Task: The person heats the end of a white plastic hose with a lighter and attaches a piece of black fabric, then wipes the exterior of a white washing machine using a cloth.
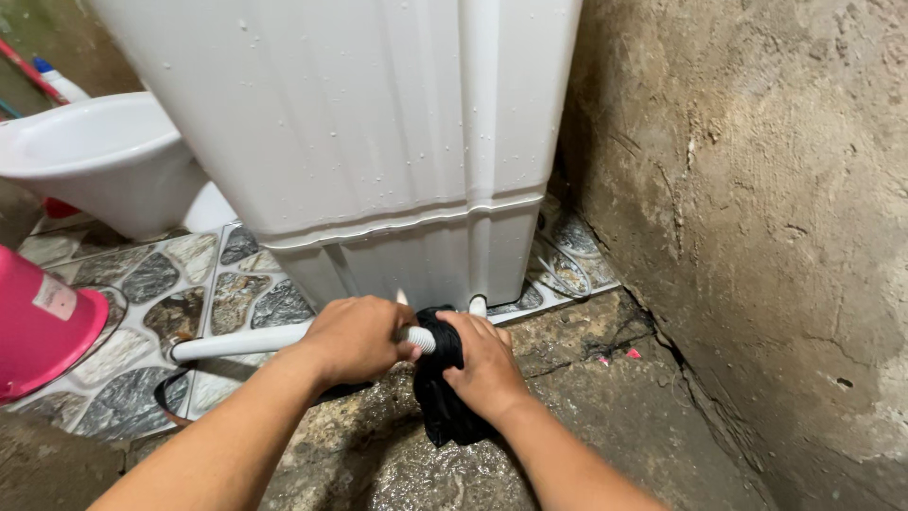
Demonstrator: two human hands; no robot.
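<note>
My left hand [355, 338] grips a white ribbed drain hose [241, 342] near its end, at the foot of a white washing machine [359, 132]. The hose runs left across the stone-pattern tiles. My right hand [484, 364] presses a black cloth [443, 407] against the hose's end. The cloth hangs down onto the wet concrete floor [605, 407]. A short white hose stub [478, 306] pokes out under the machine just above my right hand.
A rough concrete wall [757, 218] rises close on the right. A white toilet bowl [104, 161] stands at the left, with a pink bucket [43, 326] lying in front of it. Stone-pattern tiles [161, 284] cover the floor left of the machine.
</note>
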